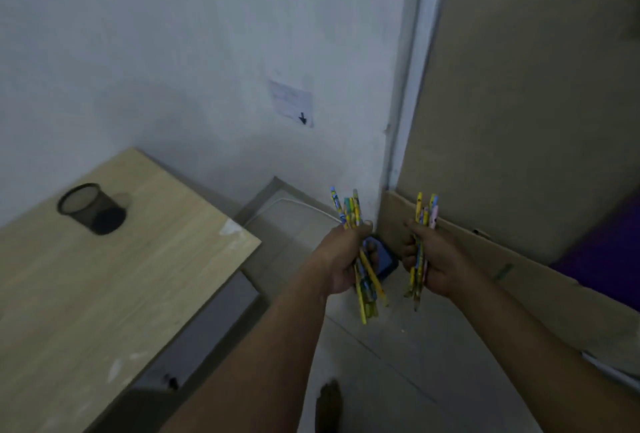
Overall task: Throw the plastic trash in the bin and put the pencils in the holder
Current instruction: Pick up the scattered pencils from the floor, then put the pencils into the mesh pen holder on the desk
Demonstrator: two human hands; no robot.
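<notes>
Yellow-and-blue pencils (pixel 350 211), one bunch fisted in left hand (pixel 343 256); second pencil bunch (pixel 426 211) fisted in right hand (pixel 433 259); both held above floor; black mesh holder (pixel 90 207) upright on wooden table (pixel 121 277), well apart, far left

— How many hands (pixel 341 256) held pencils?
— Two, one bunch in each fist. Above the left fingers about five pencils (pixel 348 209) stuck up; above the right hand's (pixel 433 259) fingers perhaps four (pixel 427 211), though blur hid any exact count.
— Holders?
— One mesh holder (pixel 91 207).
</notes>
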